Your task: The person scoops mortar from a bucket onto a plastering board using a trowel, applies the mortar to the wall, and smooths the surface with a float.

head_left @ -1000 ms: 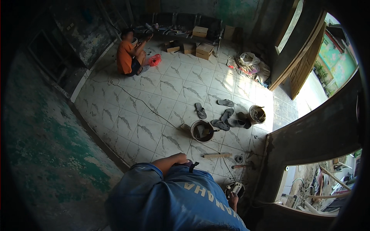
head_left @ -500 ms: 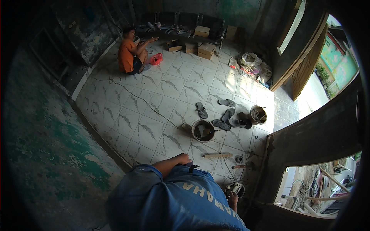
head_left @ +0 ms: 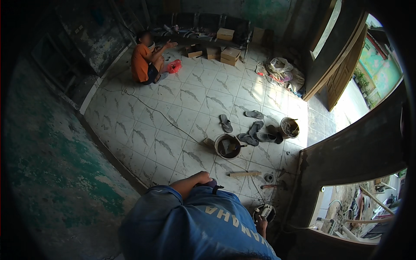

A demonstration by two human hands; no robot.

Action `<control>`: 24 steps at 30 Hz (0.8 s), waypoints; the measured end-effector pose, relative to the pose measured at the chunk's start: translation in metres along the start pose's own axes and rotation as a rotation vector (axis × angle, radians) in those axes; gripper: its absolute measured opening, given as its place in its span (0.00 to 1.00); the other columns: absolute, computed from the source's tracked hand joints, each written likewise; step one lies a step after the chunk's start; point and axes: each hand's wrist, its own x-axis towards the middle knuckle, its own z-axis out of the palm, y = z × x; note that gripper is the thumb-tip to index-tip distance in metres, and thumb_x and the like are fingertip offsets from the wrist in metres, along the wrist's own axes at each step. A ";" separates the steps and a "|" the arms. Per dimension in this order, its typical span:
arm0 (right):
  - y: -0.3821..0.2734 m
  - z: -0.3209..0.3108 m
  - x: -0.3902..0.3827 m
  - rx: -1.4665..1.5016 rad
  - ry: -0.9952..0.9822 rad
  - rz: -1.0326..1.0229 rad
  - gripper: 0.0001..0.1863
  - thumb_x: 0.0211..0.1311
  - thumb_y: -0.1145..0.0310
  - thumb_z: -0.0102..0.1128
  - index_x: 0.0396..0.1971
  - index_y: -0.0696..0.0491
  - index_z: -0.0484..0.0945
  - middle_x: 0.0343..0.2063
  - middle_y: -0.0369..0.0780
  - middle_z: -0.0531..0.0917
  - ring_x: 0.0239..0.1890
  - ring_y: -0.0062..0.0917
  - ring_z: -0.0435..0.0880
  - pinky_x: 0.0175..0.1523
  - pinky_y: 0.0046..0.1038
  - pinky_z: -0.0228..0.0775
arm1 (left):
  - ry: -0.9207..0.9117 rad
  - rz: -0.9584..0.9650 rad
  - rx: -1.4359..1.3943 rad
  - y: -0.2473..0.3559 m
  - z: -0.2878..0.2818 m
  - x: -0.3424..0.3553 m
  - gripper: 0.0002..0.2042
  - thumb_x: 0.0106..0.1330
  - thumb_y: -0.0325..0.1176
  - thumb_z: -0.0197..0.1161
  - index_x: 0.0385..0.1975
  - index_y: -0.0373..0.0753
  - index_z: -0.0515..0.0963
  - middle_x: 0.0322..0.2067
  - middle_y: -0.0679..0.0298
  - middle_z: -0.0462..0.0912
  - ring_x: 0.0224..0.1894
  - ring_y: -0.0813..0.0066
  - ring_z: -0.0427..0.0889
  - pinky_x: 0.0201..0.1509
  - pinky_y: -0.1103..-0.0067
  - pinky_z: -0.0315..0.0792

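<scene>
My right hand (head_left: 261, 222) is closed around a corded power tool (head_left: 267, 212) with a pale and dark body, low at the right beside my blue shirt. Its exact kind is too small and dim to make out. Bent in front of me, my left arm ends in my left hand (head_left: 202, 177), which rests by my knee next to some dark cloth. The fingers of that hand are mostly turned away. A thin cord (head_left: 173, 125) runs over the tiles from the far left, passes a bucket (head_left: 228, 146) holding tools, and another length leads toward the power tool.
Several dark sandals (head_left: 256, 127) lie near a second bucket (head_left: 290, 128). A wooden strip (head_left: 245, 174) and a hammer-like tool (head_left: 269, 186) lie closer. A person in orange (head_left: 141, 63) sits far left, near cardboard boxes (head_left: 230, 56). An open door (head_left: 346, 71) stands at right.
The seated person's outstretched hand has risen slightly and spread open. My view has shifted very slightly. My hands stay in nearly the same places.
</scene>
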 end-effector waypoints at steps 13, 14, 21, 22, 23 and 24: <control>-0.021 -0.002 -0.006 0.015 -0.030 0.018 0.23 0.61 0.57 0.60 0.44 0.64 0.79 0.32 0.48 0.84 0.32 0.30 0.83 0.34 0.31 0.74 | -0.022 0.019 0.043 0.011 -0.005 0.001 0.23 0.60 0.53 0.62 0.38 0.35 0.81 0.38 0.48 0.83 0.44 0.52 0.82 0.48 0.66 0.74; -0.037 -0.004 -0.013 -0.057 -0.020 -0.007 0.23 0.61 0.57 0.60 0.44 0.64 0.79 0.34 0.49 0.84 0.34 0.33 0.84 0.37 0.31 0.74 | -0.015 0.018 0.042 0.006 -0.002 0.003 0.23 0.59 0.53 0.62 0.38 0.35 0.81 0.38 0.48 0.83 0.44 0.52 0.82 0.48 0.66 0.74; -0.067 -0.013 -0.029 -0.155 -0.030 -0.014 0.23 0.61 0.58 0.59 0.45 0.63 0.80 0.37 0.52 0.84 0.39 0.37 0.84 0.44 0.33 0.73 | -0.012 0.018 0.030 0.001 0.003 0.007 0.22 0.59 0.53 0.62 0.36 0.36 0.81 0.37 0.48 0.83 0.43 0.53 0.82 0.48 0.66 0.75; -0.067 -0.013 -0.029 -0.156 -0.031 -0.014 0.23 0.61 0.58 0.59 0.45 0.63 0.80 0.37 0.52 0.84 0.39 0.37 0.84 0.44 0.33 0.73 | -0.013 0.018 0.030 0.001 0.004 0.007 0.22 0.59 0.53 0.62 0.36 0.36 0.81 0.37 0.48 0.83 0.43 0.53 0.82 0.48 0.66 0.75; -0.063 -0.012 -0.027 -0.172 -0.017 -0.020 0.23 0.62 0.58 0.59 0.45 0.63 0.80 0.36 0.52 0.84 0.38 0.36 0.84 0.43 0.33 0.74 | -0.012 0.015 0.032 0.001 0.004 0.006 0.22 0.59 0.53 0.62 0.36 0.36 0.81 0.37 0.48 0.84 0.43 0.53 0.82 0.48 0.66 0.75; -0.055 -0.010 -0.024 -0.187 -0.003 -0.025 0.23 0.62 0.58 0.60 0.45 0.63 0.80 0.36 0.52 0.84 0.37 0.36 0.84 0.42 0.33 0.74 | -0.012 0.014 0.036 0.001 0.004 0.005 0.22 0.59 0.53 0.62 0.36 0.36 0.81 0.37 0.48 0.84 0.43 0.52 0.82 0.48 0.66 0.75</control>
